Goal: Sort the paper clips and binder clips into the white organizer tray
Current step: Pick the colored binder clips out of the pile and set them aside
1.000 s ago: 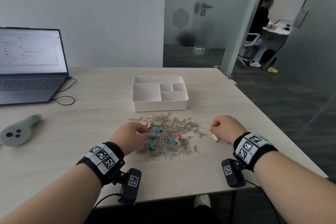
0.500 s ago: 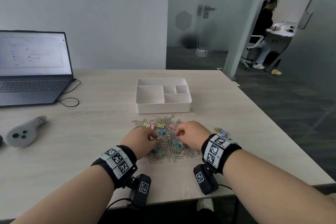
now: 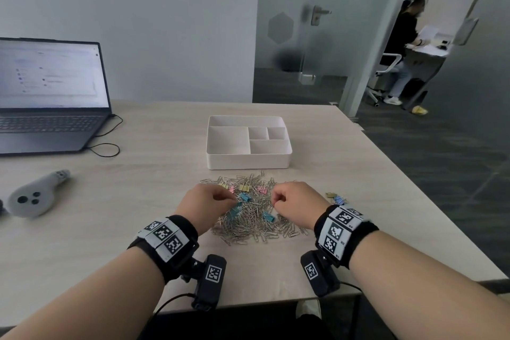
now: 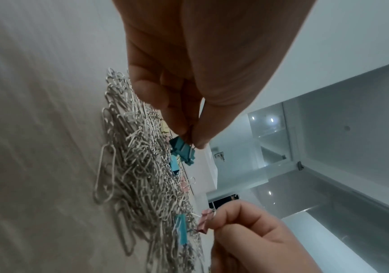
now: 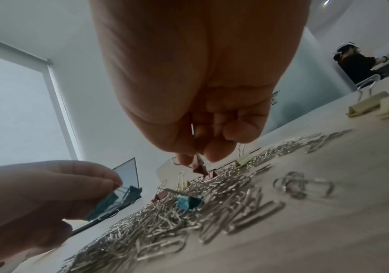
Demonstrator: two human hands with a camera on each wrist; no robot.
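Note:
A heap of silver paper clips (image 3: pixel 254 225) mixed with coloured binder clips lies on the table in front of the white organizer tray (image 3: pixel 248 161), whose compartments look bare. My left hand (image 3: pixel 230 196) hovers over the heap's left side and pinches the wire handle of a teal binder clip (image 4: pixel 182 150), which hangs just above the paper clips. My right hand (image 3: pixel 274 200) is over the heap's right side and pinches a pink binder clip (image 5: pixel 200 166) by its handle. Another teal binder clip (image 3: pixel 269 217) lies in the heap between the hands.
A few binder clips (image 3: pixel 335 197) lie apart to the right of the heap. An open laptop (image 3: pixel 49 96) with a cable (image 3: pixel 107 146) stands at the far left, a grey controller (image 3: pixel 36 196) nearer. The table's right edge (image 3: pixel 414 190) is close. A person sits beyond the glass door.
My right hand has come left from the small group of binder clips to the heap and taken hold of a pink clip. My left hand stayed at the heap, now pinching a teal clip.

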